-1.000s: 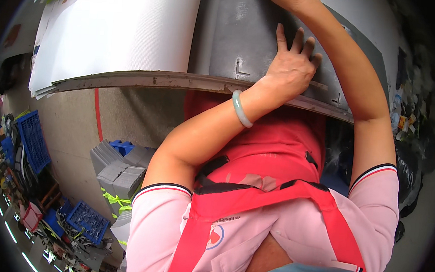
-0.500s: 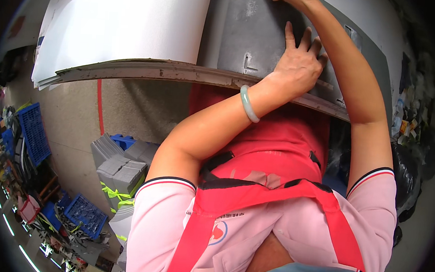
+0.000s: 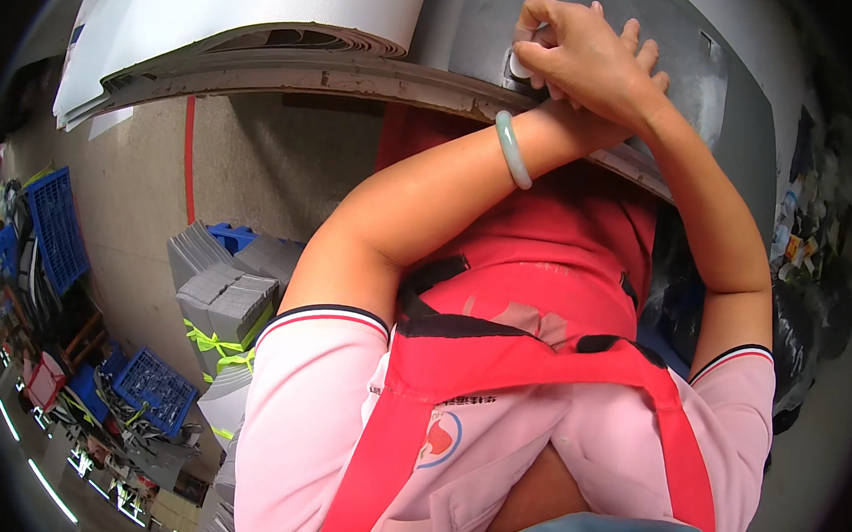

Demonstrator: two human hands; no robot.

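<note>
A dark grey sheet (image 3: 480, 25), apparently a template with corner-shaped cutouts, lies on the table in front of me. My left hand (image 3: 583, 127) rests on it with its fingers spread, though most of its back is covered. Crossing above it, my right hand (image 3: 590, 61) pinches a small white piece (image 3: 519, 67), perhaps chalk, between thumb and fingers. That piece is at the near-left corner cutout, which is partly hidden by the hand. Another cutout (image 3: 706, 39) shows at the far right, with whitish smudges on the sheet below it.
To the left, a stack of large white sheets (image 3: 257, 2) overhangs the worn table edge (image 3: 291, 74). Bundled grey pieces (image 3: 224, 298) with bright green ties stand on the floor. Blue crates (image 3: 155, 388) lie farther left, and a black bag (image 3: 794, 337) is at the right.
My right hand has come from the far edge of the grey sheet to its near-left cutout, crossing over my left hand. The left hand stays spread on the sheet. The view has shifted slightly.
</note>
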